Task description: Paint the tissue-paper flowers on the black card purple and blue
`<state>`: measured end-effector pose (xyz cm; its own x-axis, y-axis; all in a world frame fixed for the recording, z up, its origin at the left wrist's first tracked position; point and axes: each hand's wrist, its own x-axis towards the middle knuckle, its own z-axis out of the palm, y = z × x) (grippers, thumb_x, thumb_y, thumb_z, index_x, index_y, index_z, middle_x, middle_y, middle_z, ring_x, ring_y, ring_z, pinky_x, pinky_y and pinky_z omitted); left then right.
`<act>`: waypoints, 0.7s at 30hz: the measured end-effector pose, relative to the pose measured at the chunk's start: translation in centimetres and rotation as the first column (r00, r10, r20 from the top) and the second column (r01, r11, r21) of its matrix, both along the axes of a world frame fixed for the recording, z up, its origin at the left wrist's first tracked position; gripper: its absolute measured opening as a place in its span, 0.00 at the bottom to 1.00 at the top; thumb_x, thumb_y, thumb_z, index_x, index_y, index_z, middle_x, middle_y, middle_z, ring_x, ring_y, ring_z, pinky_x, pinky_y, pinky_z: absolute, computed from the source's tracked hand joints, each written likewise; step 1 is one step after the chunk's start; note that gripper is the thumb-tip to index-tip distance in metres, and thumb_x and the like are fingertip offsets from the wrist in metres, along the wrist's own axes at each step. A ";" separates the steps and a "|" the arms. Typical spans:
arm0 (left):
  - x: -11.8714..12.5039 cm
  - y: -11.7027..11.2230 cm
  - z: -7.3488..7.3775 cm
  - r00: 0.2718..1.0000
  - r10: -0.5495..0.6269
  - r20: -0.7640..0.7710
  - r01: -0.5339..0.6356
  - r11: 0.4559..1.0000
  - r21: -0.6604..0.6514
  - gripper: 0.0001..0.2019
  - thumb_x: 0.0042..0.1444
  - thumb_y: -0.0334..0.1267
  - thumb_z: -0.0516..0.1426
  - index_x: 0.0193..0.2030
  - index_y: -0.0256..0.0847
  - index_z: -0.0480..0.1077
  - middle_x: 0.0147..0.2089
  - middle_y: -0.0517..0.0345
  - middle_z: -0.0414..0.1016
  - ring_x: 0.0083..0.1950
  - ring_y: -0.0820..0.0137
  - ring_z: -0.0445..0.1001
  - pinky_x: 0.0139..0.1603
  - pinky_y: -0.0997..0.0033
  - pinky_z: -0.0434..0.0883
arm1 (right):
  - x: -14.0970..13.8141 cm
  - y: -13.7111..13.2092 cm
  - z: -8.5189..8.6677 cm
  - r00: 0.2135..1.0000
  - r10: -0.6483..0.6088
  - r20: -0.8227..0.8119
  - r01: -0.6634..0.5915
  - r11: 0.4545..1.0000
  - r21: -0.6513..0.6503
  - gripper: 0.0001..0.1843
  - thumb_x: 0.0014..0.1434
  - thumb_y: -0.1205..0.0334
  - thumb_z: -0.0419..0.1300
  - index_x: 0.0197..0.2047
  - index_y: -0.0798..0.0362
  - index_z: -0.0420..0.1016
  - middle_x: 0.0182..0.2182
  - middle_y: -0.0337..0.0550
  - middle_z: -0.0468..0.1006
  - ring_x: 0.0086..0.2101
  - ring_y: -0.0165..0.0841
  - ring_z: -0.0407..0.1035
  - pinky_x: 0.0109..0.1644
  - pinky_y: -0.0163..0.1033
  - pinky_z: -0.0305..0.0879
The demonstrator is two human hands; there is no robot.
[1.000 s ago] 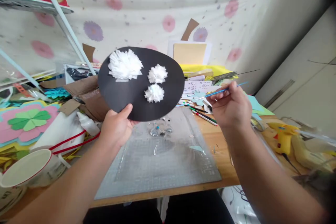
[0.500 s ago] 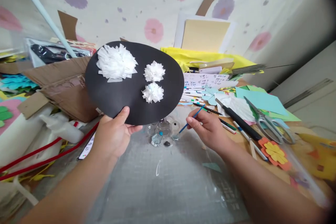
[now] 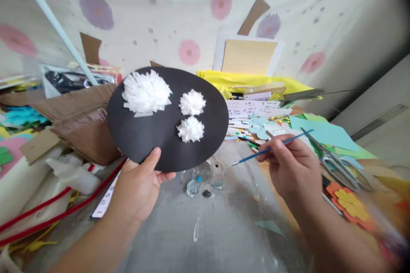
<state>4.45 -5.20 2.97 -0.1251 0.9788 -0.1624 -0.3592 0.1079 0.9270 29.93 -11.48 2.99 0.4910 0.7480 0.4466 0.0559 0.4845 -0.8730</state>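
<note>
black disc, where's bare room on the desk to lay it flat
The black disc could go on the grey cutting mat, mostly bare nearer than the clear paint cups, between the forearms; a teal scrap lies toward its right. Crowded: cardboard and glue bottle on the left, scissors and orange paper flower on the right.
</note>
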 end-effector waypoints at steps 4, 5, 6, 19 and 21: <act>0.3 -0.7 0.2 0.999 -0.038 -0.036 0.037 0.999 -0.012 0.22 0.44 0.40 0.71 0.47 0.40 0.76 0.54 0.52 0.79 0.36 0.65 0.80 0.24 0.68 0.78 | -0.2 -1.1 2.0 0.989 -0.034 -0.146 0.052 0.992 0.119 0.07 0.56 0.58 0.69 0.32 0.49 0.76 0.25 0.35 0.79 0.24 0.31 0.76 0.29 0.36 0.74; 0.4 -0.8 0.3 0.998 -0.046 -0.039 0.046 0.999 -0.007 0.23 0.45 0.40 0.70 0.49 0.42 0.76 0.55 0.52 0.79 0.37 0.64 0.80 0.24 0.67 0.79 | -0.4 -1.5 2.4 0.994 -0.051 -0.100 0.066 0.986 0.152 0.06 0.58 0.58 0.68 0.33 0.49 0.77 0.27 0.36 0.80 0.25 0.31 0.77 0.31 0.37 0.75; 0.4 -1.0 0.3 0.998 -0.054 -0.039 0.054 0.999 -0.001 0.24 0.45 0.40 0.70 0.51 0.44 0.75 0.56 0.53 0.78 0.37 0.64 0.80 0.24 0.67 0.79 | -0.7 -1.8 2.9 0.997 -0.070 -0.019 0.072 0.980 0.185 0.04 0.59 0.60 0.67 0.34 0.48 0.77 0.28 0.37 0.81 0.27 0.32 0.77 0.33 0.38 0.75; 0.6 -1.4 0.0 0.991 -0.112 -0.075 0.112 0.994 0.002 0.30 0.46 0.44 0.70 0.57 0.45 0.72 0.51 0.52 0.81 0.35 0.60 0.80 0.24 0.65 0.77 | -2.3 -1.1 2.9 0.788 -0.147 0.597 -0.007 0.969 0.248 0.07 0.62 0.69 0.61 0.42 0.47 0.75 0.32 0.39 0.81 0.33 0.32 0.76 0.37 0.39 0.73; 0.6 -1.5 -0.1 0.990 -0.114 -0.082 0.114 0.993 -0.003 0.32 0.45 0.45 0.70 0.58 0.43 0.71 0.50 0.52 0.81 0.34 0.61 0.80 0.24 0.64 0.77 | -2.2 -1.2 2.9 0.808 -0.164 0.566 0.000 0.960 0.279 0.08 0.62 0.70 0.61 0.42 0.47 0.75 0.32 0.39 0.81 0.35 0.32 0.77 0.40 0.40 0.73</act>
